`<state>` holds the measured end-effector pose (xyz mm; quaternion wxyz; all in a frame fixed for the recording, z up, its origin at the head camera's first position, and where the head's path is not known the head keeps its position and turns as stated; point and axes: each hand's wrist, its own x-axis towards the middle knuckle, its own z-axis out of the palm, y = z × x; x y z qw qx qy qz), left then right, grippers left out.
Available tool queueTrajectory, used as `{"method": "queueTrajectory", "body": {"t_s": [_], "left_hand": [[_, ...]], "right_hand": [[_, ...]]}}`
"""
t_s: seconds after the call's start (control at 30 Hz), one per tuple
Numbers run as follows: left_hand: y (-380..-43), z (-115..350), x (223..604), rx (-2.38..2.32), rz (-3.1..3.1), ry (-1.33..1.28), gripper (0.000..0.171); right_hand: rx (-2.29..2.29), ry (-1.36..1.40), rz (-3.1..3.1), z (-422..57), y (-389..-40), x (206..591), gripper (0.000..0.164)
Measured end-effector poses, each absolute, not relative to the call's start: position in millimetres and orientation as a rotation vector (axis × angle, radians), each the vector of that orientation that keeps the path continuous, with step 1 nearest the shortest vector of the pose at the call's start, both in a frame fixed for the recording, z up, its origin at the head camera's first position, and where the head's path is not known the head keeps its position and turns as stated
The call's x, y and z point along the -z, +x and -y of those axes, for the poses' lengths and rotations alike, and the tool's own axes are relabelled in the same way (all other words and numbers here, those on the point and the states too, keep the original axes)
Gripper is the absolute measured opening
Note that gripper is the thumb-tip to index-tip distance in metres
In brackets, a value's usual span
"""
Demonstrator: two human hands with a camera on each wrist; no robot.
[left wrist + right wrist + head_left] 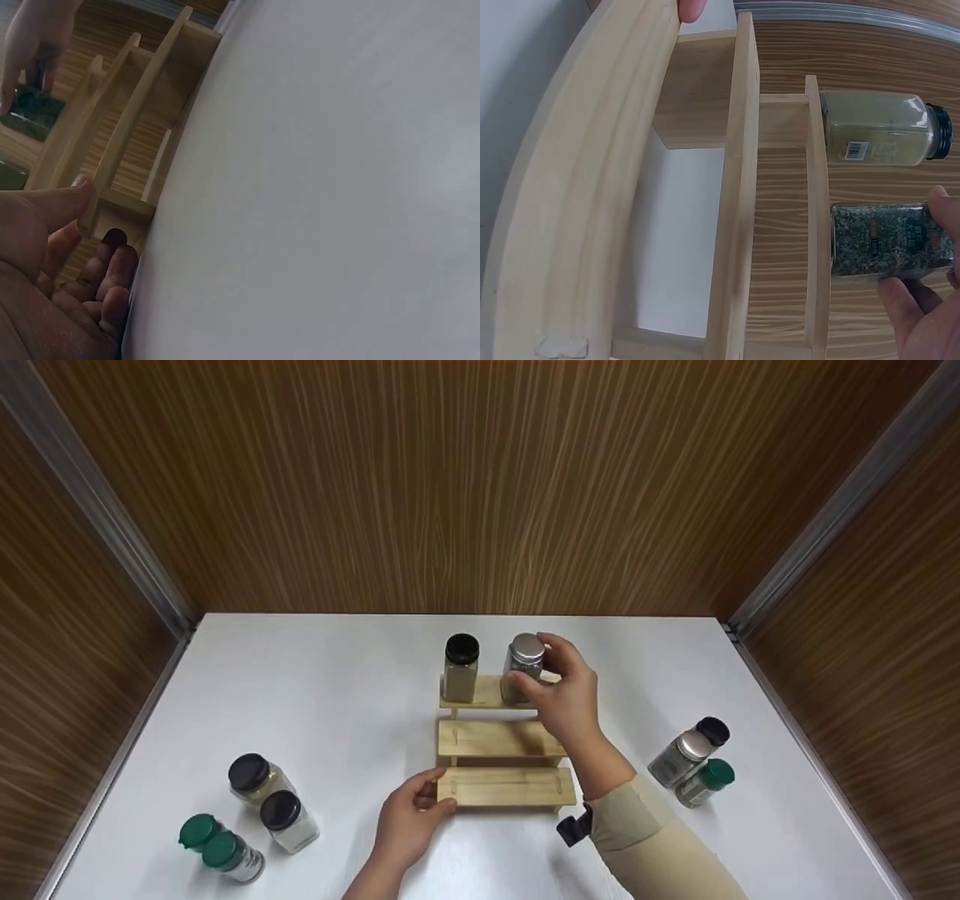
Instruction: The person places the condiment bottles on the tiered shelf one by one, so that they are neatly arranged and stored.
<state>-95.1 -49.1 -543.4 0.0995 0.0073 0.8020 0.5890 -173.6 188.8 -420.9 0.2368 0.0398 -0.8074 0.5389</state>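
A three-tier wooden rack (502,739) stands mid-table. On its top tier, my right hand (566,690) grips a silver-capped spice jar (523,664) between thumb and fingers. In the right wrist view that jar (889,238) shows dried green flakes inside, its base right at the top shelf. Beside it on the same tier stands a black-capped spice jar (877,127) of pale greenish powder. My left hand (409,817) pinches the left end of the bottom tier, thumb in front and fingers behind, as the left wrist view shows with the thumb (64,202) on the wood.
At the left front stand two black-capped jars (289,821) and two green-capped jars (236,859). A right-hand cluster holds a silver-capped jar (679,759), a black-capped jar (712,731) and a green-capped jar (705,784). Wood-grain panels (450,487) enclose the white table (337,675).
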Motion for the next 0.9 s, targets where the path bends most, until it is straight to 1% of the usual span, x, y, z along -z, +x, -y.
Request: {"method": "queueTrajectory", "body": {"t_s": [0.23, 0.67, 0.9], "left_hand": [[-95.1, 48.6, 543.2, -1.74, -2.371, 0.021, 0.056], [-94.1, 48.9, 543.5, -1.737, -2.38, 0.029, 0.057], [-94.3, 48.3, 542.4, -1.74, -2.374, 0.036, 0.057]], "right_hand": [[-1.466, 0.117, 2.216, -186.1, -175.1, 421.1, 0.06], [-1.431, 0.096, 2.263, -183.0, -175.2, 421.1, 0.066], [-1.412, 0.103, 2.256, -184.1, -172.9, 421.2, 0.065]]}}
